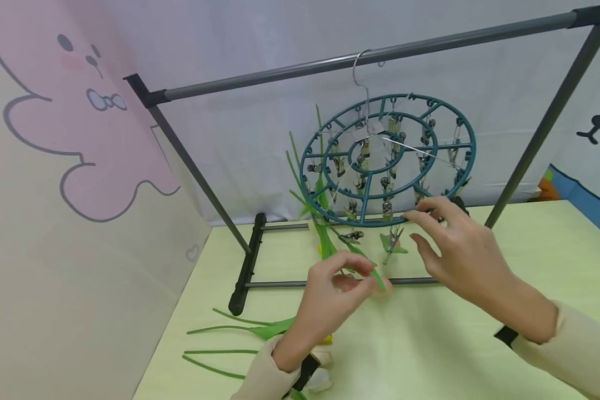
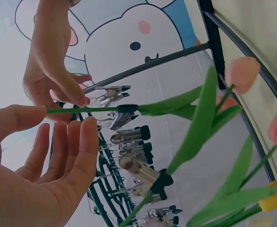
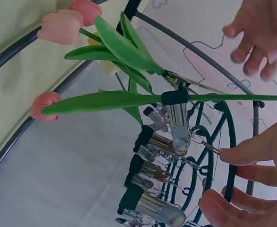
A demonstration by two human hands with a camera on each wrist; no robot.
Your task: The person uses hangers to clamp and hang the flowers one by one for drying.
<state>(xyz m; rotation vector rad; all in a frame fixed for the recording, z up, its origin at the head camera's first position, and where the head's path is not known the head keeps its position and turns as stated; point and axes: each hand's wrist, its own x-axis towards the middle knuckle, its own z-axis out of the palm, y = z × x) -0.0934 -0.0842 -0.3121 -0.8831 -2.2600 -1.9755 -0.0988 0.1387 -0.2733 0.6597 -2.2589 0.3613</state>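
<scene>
A round green clip hanger hangs by its hook from a dark rail, metal clips around its rings. My right hand holds the near rim, its thumb by a clip's link in the right wrist view. There, a metal clip grips a pink artificial tulip by its stem, flower hanging down. My left hand is relaxed beside that tulip's stem, thumb and fingers apart; the thumb overlaps the stem end in this view. Close by, another clip holds a second leafy tulip stem.
The rack's rail spans above, with slanted legs and dark base bars on the pale table. More tulips with green stems and white and yellow heads lie at front left, partly behind my left forearm. A wall stands at left.
</scene>
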